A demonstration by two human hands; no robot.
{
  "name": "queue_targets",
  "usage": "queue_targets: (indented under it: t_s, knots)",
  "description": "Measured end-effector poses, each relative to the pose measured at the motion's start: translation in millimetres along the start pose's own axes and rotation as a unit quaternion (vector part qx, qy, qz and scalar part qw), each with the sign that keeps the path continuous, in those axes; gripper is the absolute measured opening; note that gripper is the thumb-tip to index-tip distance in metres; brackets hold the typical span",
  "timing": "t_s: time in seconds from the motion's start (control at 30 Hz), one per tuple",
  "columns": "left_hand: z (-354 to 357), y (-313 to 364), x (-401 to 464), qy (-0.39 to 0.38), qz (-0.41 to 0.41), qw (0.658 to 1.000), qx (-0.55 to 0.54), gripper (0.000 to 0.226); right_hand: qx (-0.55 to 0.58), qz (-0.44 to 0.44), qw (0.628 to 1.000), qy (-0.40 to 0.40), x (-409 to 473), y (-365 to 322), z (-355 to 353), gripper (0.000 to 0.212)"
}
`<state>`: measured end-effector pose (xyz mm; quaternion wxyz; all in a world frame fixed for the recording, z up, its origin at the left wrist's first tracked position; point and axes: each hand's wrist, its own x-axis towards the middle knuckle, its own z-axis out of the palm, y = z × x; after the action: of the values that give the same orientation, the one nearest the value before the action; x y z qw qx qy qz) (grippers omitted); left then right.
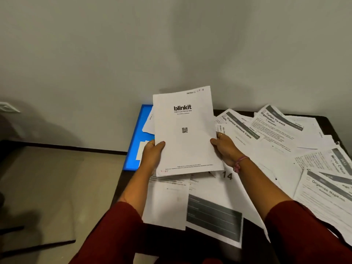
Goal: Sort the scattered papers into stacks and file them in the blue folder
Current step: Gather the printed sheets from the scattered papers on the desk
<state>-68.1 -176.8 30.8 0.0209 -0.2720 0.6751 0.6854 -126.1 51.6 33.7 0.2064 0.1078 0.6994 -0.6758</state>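
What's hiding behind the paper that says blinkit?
Behind the blinkit paper peeks part of the blue folder with another sheet on it. How much more lies on the folder is covered.

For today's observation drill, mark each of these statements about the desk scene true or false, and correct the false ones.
1. Both hands hold the Blinkit sheet. True: left hand, right hand.
2. The folder is red. False: it is blue.
3. The folder lies right of the held sheet. False: it lies left.
4. Loose papers cover the table. True.
5. The right wrist is bare. False: it wears a pink band.
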Motion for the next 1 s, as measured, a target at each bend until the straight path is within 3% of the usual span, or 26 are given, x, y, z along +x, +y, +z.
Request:
queue_targets:
  t_s: [0.1,0.23,0.3,0.43,0.5,0.6,0.73,0.83,0.93,1.0]
  knots:
    - [-32,-17,15,0.004,-0.036,0.999,0.028,0.018,0.008,0.038,0.999,-0.011,13,20,34,0.032]
    - [-71,-33,25,0.042,-0.058,0.997,0.035,0.020,-0.041,0.044,0.998,-0.037,19,34,70,0.017]
    - [-90,-38,28,0.055,-0.076,0.995,0.027,0.018,-0.084,0.030,0.996,-0.030,27,39,85,0.012]
    - [-120,-51,35,0.059,-0.110,0.992,0.016,0.013,-0.186,-0.040,0.982,-0.002,48,42,104,0.024]
    - [-129,-58,37,0.054,-0.125,0.991,0.002,0.014,-0.309,-0.105,0.945,-0.001,59,40,108,0.029]
    - [-139,-65,43,0.049,-0.146,0.987,-0.038,0.017,-0.515,-0.175,0.839,-0.028,82,38,113,0.034]
    - [-145,-64,54,0.047,-0.154,0.984,-0.075,0.015,-0.632,-0.188,0.747,-0.085,101,26,125,0.054]
    - [-146,-60,65,0.044,-0.157,0.983,-0.079,0.015,-0.675,-0.186,0.703,-0.122,111,20,138,0.069]
    - [-145,-58,75,0.031,-0.155,0.985,-0.066,0.013,-0.646,-0.144,0.739,-0.130,111,13,152,0.078]
    - [-142,-57,78,0.026,-0.154,0.986,-0.057,0.013,-0.564,-0.076,0.814,-0.116,108,12,157,0.069]
